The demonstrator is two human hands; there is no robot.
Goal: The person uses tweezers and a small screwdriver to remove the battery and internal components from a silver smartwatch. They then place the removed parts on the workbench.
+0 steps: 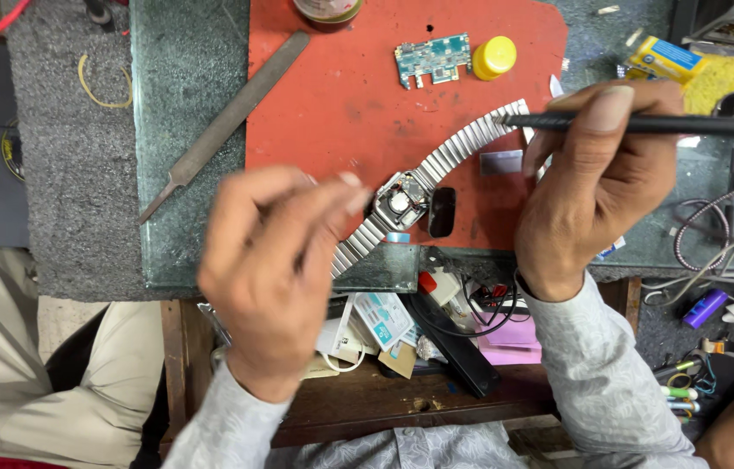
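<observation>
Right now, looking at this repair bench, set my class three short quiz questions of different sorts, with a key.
1. True or false: the square silver wristwatch with its back open lies on the red rubber mat.
2. Which hand holds the thin black tool?
3. What sits right of the small green circuit board: A a yellow round cap, B a blue cup, C a white spoon?

Key
1. True.
2. The right hand; the left hand is pinched beside the watch.
3. A.
</observation>
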